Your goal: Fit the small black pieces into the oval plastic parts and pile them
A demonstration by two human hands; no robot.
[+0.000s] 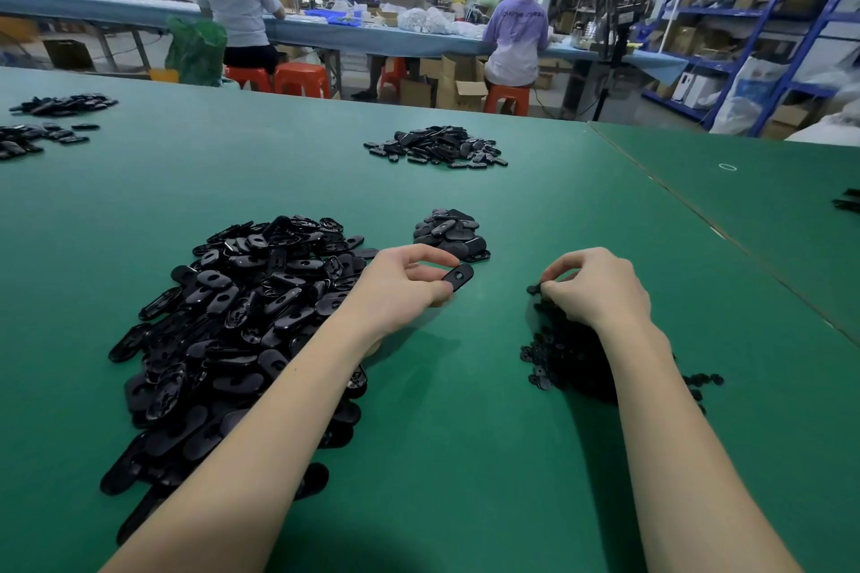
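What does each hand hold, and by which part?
The left hand pinches an oval plastic part by its near end. The right hand pinches a small black piece by its edge.

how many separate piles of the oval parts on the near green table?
5: big pile under the left forearm, small pile beyond the left hand, mid-table pile, two far left.

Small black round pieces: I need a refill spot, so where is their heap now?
In the head view, the heap of small black round pieces lies on the green table, right of centre, under the right hand.
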